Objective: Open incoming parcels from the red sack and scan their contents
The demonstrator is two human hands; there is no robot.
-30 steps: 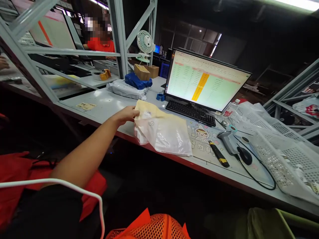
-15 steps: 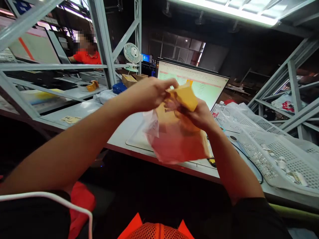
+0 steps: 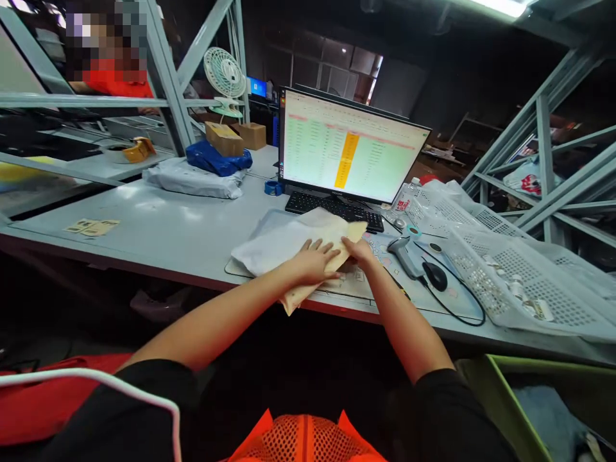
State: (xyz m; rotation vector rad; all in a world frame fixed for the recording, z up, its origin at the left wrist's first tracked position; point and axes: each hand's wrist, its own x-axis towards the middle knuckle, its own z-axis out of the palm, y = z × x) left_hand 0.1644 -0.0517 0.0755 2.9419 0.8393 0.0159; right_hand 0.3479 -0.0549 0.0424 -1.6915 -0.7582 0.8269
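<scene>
You had lowered the yellow envelope (image 3: 332, 266) in its clear bag (image 3: 283, 240) onto the desk (image 3: 168, 224); left hand (image 3: 315, 262) and right hand (image 3: 359, 252) pressed it, fingers flat.

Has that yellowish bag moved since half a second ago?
Yes. The bag, then held up in front of the monitor, now lies pressed on the desk below it under both hands.
</scene>
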